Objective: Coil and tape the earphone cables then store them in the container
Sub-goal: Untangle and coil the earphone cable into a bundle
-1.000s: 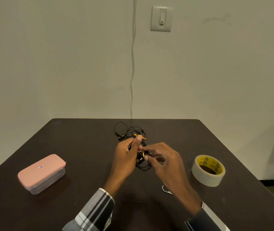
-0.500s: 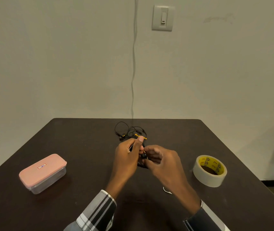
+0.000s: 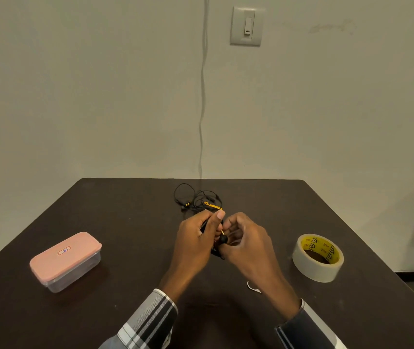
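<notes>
Earphone cable [image 3: 219, 244]: a small black bundle with one earbud showing, held up between both hands over the middle of the counter [image 3: 130, 222].
Left hand [image 3: 196, 244]: its grip is curled round the bundle, thumb pressed on top.
Right hand [image 3: 247, 244]: its fingers are bent in and pinch the bundle from the 3 o'clock side. How much cord sits inside cannot be seen.
Second earphones [image 3: 198, 199]: a loose black and orange tangle at 12 o'clock, just past the hands and near the far edge.
Risk one: the coil may spring open if either grip goes soft, because thin cord likes to unwind.
Risk two: a hanging loop may catch the tangle behind it and drag it along.
Risk three: one hand must let go to fetch tape, and the bundle may slip then.
Tape roll [image 3: 318, 256]: at 3 o'clock, well apart from the hands, near the right edge.
Tape scrap [image 3: 252, 287]: a small white bit at 5 o'clock, beside the right wrist.
Container [image 3: 66, 260]: at 9 o'clock, pink lid on, so it needs opening first.
Open room: wide bare counter lies between the hands and the container, and some toward the tape.
</notes>
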The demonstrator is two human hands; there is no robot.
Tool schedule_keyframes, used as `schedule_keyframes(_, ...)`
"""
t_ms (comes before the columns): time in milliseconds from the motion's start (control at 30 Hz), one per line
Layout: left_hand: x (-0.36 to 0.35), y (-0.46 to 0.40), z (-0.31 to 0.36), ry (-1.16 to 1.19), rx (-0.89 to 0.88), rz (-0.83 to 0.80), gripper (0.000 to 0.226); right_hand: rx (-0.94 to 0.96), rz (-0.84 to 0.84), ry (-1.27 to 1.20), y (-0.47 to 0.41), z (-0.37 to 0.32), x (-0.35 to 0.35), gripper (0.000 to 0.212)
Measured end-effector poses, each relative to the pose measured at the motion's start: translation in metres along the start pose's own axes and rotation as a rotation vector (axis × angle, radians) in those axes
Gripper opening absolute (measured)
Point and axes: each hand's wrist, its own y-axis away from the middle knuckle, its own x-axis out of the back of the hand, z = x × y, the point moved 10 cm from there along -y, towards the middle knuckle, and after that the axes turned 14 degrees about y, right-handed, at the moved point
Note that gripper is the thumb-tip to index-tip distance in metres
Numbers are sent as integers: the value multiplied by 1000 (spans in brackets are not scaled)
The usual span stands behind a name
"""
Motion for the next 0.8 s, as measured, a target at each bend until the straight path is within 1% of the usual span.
schedule_keyframes(67,-1,0,2,-8,-21,-17,37,-17,-5,-14,-1,2,-2,26)
schedule_keyframes(200,0,-3,3,-138,-52,-69,34,-35,33,-75,-3,6,2,15)
schedule_keyframes(300,2,-2,-2,-87,0,-62,34,-66,-21,-202,-4,10,-2,15)
schedule_keyframes(367,3,-2,-3,-46,16,-42,35,-87,-94,-292,-4,11,-10,22)
schedule_keyframes(433,3,-3,-3,-40,16,-33,39,-95,-151,-362,-3,11,-18,34)
schedule_keyframes(500,1,-3,-3,-25,20,-46,43,-101,-180,-410,-2,12,-23,45)
schedule_keyframes(567,-1,-2,-4,-28,22,-63,44,-102,-174,-392,-2,14,-25,48)
schedule_keyframes(667,1,-2,-3,-74,7,-68,46,-85,-154,-349,-2,14,-25,41)
schedule_keyframes(800,7,-2,-2,-107,-30,-42,49,-50,-126,-366,-1,11,-21,33)
